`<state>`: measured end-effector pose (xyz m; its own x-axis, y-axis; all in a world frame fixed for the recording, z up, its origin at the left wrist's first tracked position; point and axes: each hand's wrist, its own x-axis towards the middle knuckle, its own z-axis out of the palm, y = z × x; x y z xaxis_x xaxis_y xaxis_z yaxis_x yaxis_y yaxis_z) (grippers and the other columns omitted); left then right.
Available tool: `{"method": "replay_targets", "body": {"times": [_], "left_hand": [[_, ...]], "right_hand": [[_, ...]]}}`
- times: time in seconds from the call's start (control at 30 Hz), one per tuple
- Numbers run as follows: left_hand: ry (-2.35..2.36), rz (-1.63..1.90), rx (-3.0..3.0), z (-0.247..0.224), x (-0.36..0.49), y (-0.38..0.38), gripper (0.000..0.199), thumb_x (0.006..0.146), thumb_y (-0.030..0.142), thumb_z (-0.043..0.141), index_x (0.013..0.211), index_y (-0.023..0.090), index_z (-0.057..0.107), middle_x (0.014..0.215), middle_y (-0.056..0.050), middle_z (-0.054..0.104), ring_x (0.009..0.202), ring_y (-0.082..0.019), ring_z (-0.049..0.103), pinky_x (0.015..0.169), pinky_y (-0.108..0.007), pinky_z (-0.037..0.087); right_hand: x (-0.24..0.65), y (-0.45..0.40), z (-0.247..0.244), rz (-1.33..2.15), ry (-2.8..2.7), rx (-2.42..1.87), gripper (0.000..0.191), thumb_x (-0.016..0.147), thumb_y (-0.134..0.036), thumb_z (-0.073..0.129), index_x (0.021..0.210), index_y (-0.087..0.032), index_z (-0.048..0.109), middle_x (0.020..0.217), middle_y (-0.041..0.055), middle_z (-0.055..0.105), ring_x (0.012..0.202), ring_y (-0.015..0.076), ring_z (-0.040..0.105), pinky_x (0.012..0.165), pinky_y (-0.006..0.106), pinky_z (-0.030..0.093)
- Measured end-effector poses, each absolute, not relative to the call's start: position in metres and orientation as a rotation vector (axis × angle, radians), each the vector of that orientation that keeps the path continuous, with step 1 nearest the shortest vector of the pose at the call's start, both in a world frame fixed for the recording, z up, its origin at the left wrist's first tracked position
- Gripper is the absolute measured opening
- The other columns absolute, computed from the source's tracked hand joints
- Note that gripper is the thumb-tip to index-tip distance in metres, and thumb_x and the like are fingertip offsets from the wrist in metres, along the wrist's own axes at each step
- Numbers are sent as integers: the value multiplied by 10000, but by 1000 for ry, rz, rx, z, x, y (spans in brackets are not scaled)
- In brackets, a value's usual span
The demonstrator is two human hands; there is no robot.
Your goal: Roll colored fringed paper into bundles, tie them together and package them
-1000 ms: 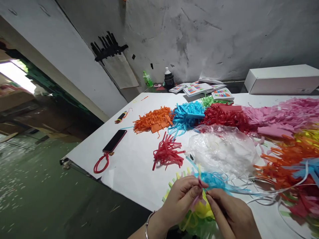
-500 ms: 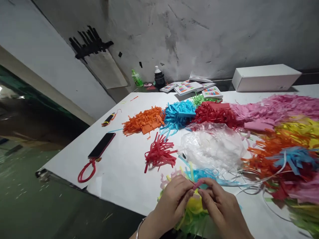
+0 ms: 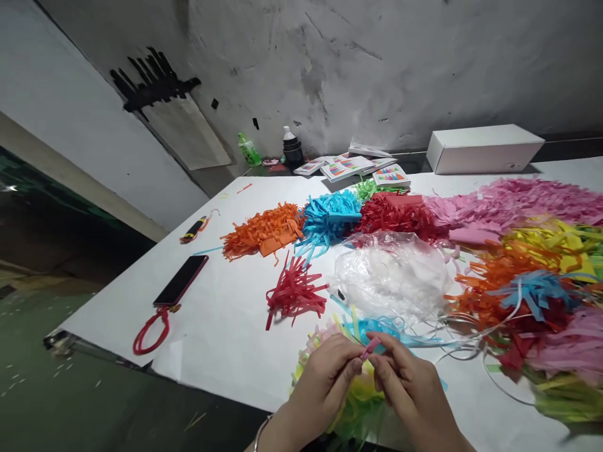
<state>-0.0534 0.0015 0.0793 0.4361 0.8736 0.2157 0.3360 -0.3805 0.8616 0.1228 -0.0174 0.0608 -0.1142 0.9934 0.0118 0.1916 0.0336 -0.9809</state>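
Both hands meet near the front edge of the white table [image 3: 226, 351]. My left hand [image 3: 330, 380] pinches one end of a small pink paper strip [image 3: 370, 347] between thumb and forefinger. Fingers of my right hand [image 3: 407, 383] close on the strip's other side. Beneath the hands spreads a bundle of yellow, green and pink fringed paper [image 3: 355, 408], partly covered by them. Blue paper strips [image 3: 381, 325] lie just beyond the fingertips. A loose red paper tassel [image 3: 296, 290] rests to the left of a clear plastic bag [image 3: 391, 276] with white contents.
Fringed paper piles in orange [image 3: 264, 231], blue [image 3: 332, 213], red [image 3: 398, 213] and pink [image 3: 518, 204] line the back. Mixed tassels with white cord [image 3: 499, 333] lie at right. A phone [image 3: 181, 281] is left; a white box [image 3: 485, 149] and a green bottle [image 3: 249, 149] stand by the wall.
The pink strip has tilted and shows more between my fingertips. Both hands stay together at nearly the same place. The whole view has shifted slightly, moving the table's things leftward.
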Motion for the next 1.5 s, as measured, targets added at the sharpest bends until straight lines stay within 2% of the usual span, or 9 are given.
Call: {"method": "replay_targets", "body": {"times": [0.3,0.6,0.87,0.97,1.03,1.13,1.3,1.4,1.5], "left_hand": [[1065,911,1725,75,-53,1,274,1030,318,465,918,184,676,744,-20,607,726,-165,552,725,-282,418],[975,780,1947,74,-50,-1,244,1023,232,447,907,196,658,872,-62,688,856,-197,603,799,-308,449],[1064,795,2249,58,-44,-2,209,994,162,464,1076,188,654,903,-88,696,863,-223,605,786,-341,471],[959,733,2256,51,-41,-3,266,988,177,491,1183,225,666,958,-89,711,892,-223,630,797,-334,492],[924,745,2236,48,-50,3,314,968,179,529,1254,242,643,1093,-107,699,986,-227,637,863,-343,507],[1151,899,2221,45,-91,21,416,916,124,546,1311,236,614,1254,-131,637,1130,-245,599,949,-383,504],[1743,749,2268,42,-192,54,370,813,25,537,1013,240,763,1171,-102,697,1094,-289,594,966,-476,472],[1787,692,2244,34,-228,67,239,858,139,532,853,202,763,983,-106,731,913,-270,654,834,-421,542],[1793,684,2240,25,-239,74,245,882,285,525,897,187,749,959,-115,728,845,-275,679,752,-416,578]], "right_hand": [[132,-17,64,1173,-1532,-1273,395,995,-491,470,1192,-202,655,585,-39,612,481,119,557,480,193,432],[129,-15,61,1382,-1519,-1149,348,1006,-478,451,1109,-205,641,595,-46,579,486,115,539,495,201,423],[132,1,62,880,-1429,-1141,215,988,-345,524,828,-219,597,830,19,610,803,161,600,729,258,486],[143,15,61,1012,-877,-973,152,973,-370,583,892,-243,568,713,-37,525,637,112,534,601,216,476],[151,23,61,1142,-610,-848,143,936,-361,655,925,-253,563,626,-84,407,483,66,383,454,155,369],[158,28,62,1207,-506,-813,247,818,-359,793,923,-247,599,617,-92,379,451,43,346,398,139,315],[154,25,60,1231,-544,-931,351,714,-459,855,830,-238,608,619,-69,446,442,51,410,385,161,348],[145,22,55,1204,-644,-948,319,799,-487,781,879,-244,590,615,-67,449,480,67,413,433,170,361],[137,20,50,1163,-842,-1004,254,950,-488,603,929,-240,551,598,-78,396,511,77,381,472,172,330]]}}
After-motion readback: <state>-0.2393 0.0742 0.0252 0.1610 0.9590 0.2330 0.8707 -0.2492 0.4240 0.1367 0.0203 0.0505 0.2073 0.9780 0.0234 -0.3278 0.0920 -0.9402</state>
